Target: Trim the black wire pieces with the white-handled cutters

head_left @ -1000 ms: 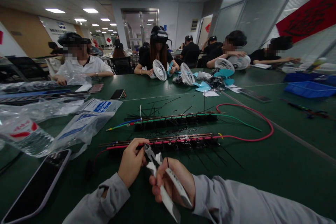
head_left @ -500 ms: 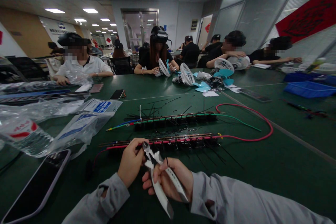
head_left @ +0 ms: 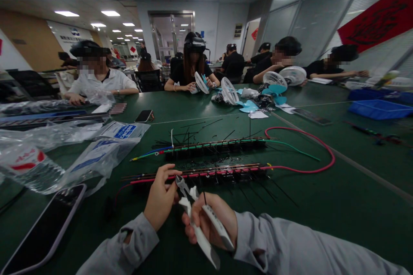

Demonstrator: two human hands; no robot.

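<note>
My right hand point(head_left: 214, 219) is closed round the white handles of diagonal cutters point(head_left: 204, 237). Their metal jaws point up and left, close to the fingertips of my left hand point(head_left: 161, 197). Those fingers are bent at the near black strip point(head_left: 222, 175), which carries a red wire and dark cable ties with long loose tails. What they pinch is hidden by the hand and the jaws. A thin dark tail also rises beside my right hand. Behind lies a second strip point(head_left: 222, 144), with green and blue wires and more cable ties.
On the left are a phone point(head_left: 45, 227), a water bottle point(head_left: 30, 165) and plastic bags point(head_left: 109, 150). A thick red cable point(head_left: 334, 159) loops on the right. Farther back are fan parts point(head_left: 248, 94), a blue tray point(head_left: 380, 109) and several people seated round the green table.
The cutters' handles have come closer together and shifted slightly right as my right hand squeezed. My left index finger has lifted and straightened a little. Both strips stay put.
</note>
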